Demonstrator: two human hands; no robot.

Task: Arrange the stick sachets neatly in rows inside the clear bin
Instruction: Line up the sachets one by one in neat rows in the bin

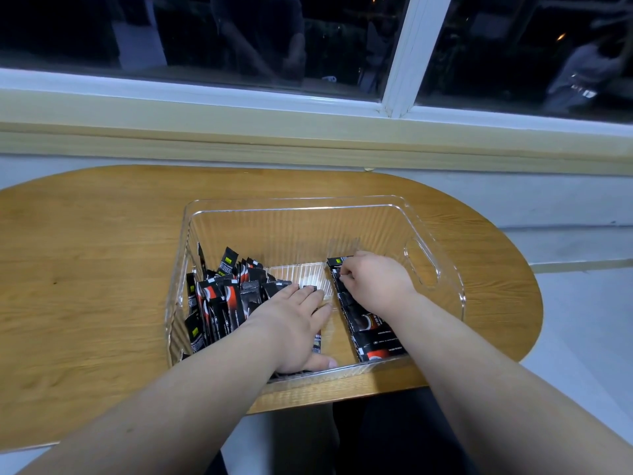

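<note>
1. Left hand (297,318): lies flat, palm down and fingers spread, at the lower centre of the frame; it presses on sachets beneath it and grips nothing visibly.
2. Right hand (371,282): fingers curled narrow, pinching the upper end of a stick sachet at the head of the laid row (368,323).
3. Laid row: dark sachets lie side by side in a strip along the right part of the bin floor, running from mid-frame toward the lower edge.
4. Loose pile (222,299): many sachets stand and lean in disorder against the left wall.
5. Clear bin (455,279): sits on the wooden surface (85,269); bare floor shows between row and pile.
6. Progress, as judged: early stage. One row is begun; most sachets remain unsorted.
</note>
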